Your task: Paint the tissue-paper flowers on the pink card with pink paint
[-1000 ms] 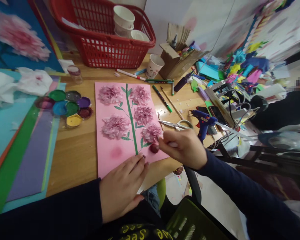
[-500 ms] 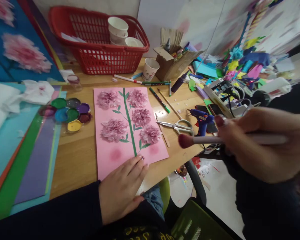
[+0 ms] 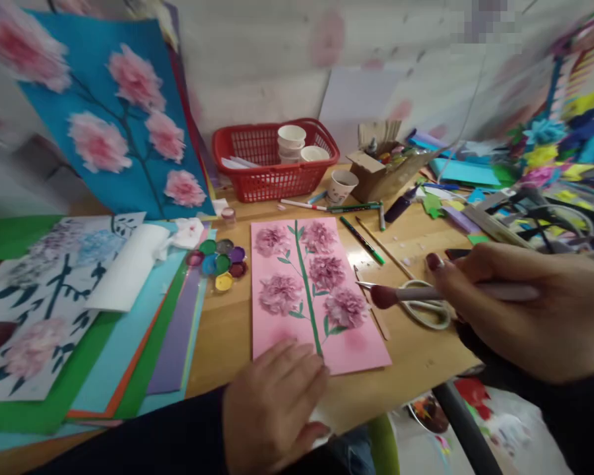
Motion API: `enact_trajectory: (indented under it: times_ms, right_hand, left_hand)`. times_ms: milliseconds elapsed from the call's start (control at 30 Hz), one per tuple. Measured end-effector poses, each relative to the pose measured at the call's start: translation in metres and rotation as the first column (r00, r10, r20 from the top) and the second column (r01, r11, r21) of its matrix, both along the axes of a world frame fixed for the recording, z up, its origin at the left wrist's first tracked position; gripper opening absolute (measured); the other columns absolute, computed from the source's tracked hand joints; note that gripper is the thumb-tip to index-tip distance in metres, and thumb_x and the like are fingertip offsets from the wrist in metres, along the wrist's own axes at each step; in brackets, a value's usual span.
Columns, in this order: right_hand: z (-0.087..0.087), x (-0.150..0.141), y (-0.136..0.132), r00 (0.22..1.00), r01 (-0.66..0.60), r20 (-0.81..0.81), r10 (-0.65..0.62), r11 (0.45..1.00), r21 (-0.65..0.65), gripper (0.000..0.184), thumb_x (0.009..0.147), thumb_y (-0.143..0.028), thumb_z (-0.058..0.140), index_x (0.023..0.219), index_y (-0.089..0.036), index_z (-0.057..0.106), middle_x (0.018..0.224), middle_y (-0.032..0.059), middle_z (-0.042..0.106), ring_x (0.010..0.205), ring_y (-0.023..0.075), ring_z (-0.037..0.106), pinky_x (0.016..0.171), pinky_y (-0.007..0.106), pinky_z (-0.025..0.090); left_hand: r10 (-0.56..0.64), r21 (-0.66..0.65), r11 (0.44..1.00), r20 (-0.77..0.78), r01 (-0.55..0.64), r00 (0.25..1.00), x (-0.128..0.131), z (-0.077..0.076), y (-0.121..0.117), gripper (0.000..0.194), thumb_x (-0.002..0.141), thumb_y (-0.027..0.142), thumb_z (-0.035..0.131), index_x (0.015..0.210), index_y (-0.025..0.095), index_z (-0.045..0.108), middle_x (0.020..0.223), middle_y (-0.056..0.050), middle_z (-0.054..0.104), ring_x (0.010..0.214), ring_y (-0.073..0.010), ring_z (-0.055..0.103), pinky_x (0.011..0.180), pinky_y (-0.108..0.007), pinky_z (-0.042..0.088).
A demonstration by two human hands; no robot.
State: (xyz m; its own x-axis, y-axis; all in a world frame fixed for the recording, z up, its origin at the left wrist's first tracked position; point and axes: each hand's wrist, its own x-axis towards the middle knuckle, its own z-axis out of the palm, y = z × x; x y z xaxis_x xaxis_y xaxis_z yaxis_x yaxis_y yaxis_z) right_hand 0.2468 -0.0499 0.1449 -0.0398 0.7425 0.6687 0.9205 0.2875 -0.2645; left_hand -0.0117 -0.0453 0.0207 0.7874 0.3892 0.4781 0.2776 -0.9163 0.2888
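A pink card [image 3: 282,330] with several tissue flowers and a painted green stem lies on the wooden table [image 3: 228,343]. My left hand [image 3: 272,409] rests flat on the card's near edge, fingers stretched out. My right hand [image 3: 529,310] is raised to the right of the card and pinches a round-tipped dabber brush [image 3: 391,295] with dark red paint on its tip. The tip hovers above the scissors [image 3: 426,310], just off the card's right edge.
A round paint palette [image 3: 220,260] sits left of the card, beside stacked coloured paper sheets [image 3: 129,356]. A red basket [image 3: 272,168] with paper cups stands at the back. Markers [image 3: 361,241], a cardboard box [image 3: 381,175] and craft clutter fill the right side. A blue flower picture [image 3: 123,119] leans on the wall.
My right hand lifted the brush off the card's lower right corner and drew it back to the right, leaving a pink blot. The camera tilted up and left. My left hand stayed on the card.
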Motion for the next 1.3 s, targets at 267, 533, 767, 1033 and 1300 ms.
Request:
enact_trajectory:
  times_ms: [267, 533, 767, 1033, 1300]
  right_hand:
    - [-0.037, -0.075, 0.116, 0.936, -0.353, -0.070, 0.346, 0.919, -0.174, 0.024, 0.071, -0.012, 0.055, 0.050, -0.018, 0.045, 0.043, -0.0059, 0.046, 0.042, 0.0051, 0.035, 0.047, 0.020, 0.029]
    - [-0.082, -0.107, 0.166, 0.910, -0.387, -0.027, 0.413, 0.826, -0.410, 0.017, 0.070, -0.012, 0.054, 0.053, -0.016, 0.053, 0.048, -0.0015, 0.059, 0.046, 0.0078, 0.046, 0.052, 0.019, 0.030]
    - [-0.085, -0.111, 0.165, 0.923, -0.359, -0.033, 0.384, 0.825, -0.436, 0.017, 0.072, -0.015, 0.054, 0.055, -0.016, 0.054, 0.044, -0.0023, 0.055, 0.044, 0.0078, 0.044, 0.051, 0.019, 0.028]
    - [-0.086, -0.110, 0.166, 0.934, -0.321, -0.004, 0.357, 0.836, -0.446, 0.016, 0.071, -0.015, 0.054, 0.055, -0.017, 0.054, 0.046, -0.0010, 0.057, 0.046, 0.0088, 0.046, 0.051, 0.020, 0.028]
    - [-0.091, -0.107, 0.164, 0.948, -0.295, -0.019, 0.318, 0.855, -0.426, 0.018, 0.071, -0.014, 0.053, 0.054, -0.016, 0.053, 0.051, 0.0006, 0.061, 0.048, 0.0089, 0.049, 0.053, 0.020, 0.031]
  left_hand:
    - [0.381, 0.116, 0.923, -0.137, -0.367, 0.914, -0.045, 0.000, 0.095, 0.040, 0.092, 0.030, 0.044, 0.119, 0.003, 0.059, 0.121, -0.018, 0.061, 0.115, -0.0318, 0.051, 0.097, -0.051, 0.043]
    - [0.316, 0.081, 0.949, -0.244, -0.306, 0.917, -0.043, -0.020, 0.094, 0.046, 0.092, 0.046, 0.047, 0.122, 0.013, 0.059, 0.127, -0.012, 0.061, 0.124, -0.0307, 0.044, 0.101, -0.052, 0.030]
    - [0.324, 0.093, 0.946, -0.282, -0.310, 0.903, -0.043, -0.017, 0.095, 0.047, 0.092, 0.046, 0.049, 0.124, 0.012, 0.057, 0.130, -0.010, 0.059, 0.125, -0.0302, 0.043, 0.099, -0.051, 0.028]
    - [0.324, 0.107, 0.946, -0.277, -0.306, 0.905, -0.044, -0.018, 0.094, 0.045, 0.094, 0.044, 0.046, 0.123, 0.011, 0.057, 0.131, -0.011, 0.058, 0.124, -0.0310, 0.044, 0.098, -0.052, 0.027]
    - [0.323, 0.113, 0.946, -0.270, -0.303, 0.907, -0.044, -0.020, 0.094, 0.047, 0.094, 0.046, 0.045, 0.123, 0.011, 0.057, 0.129, -0.011, 0.060, 0.123, -0.0310, 0.045, 0.098, -0.053, 0.025]
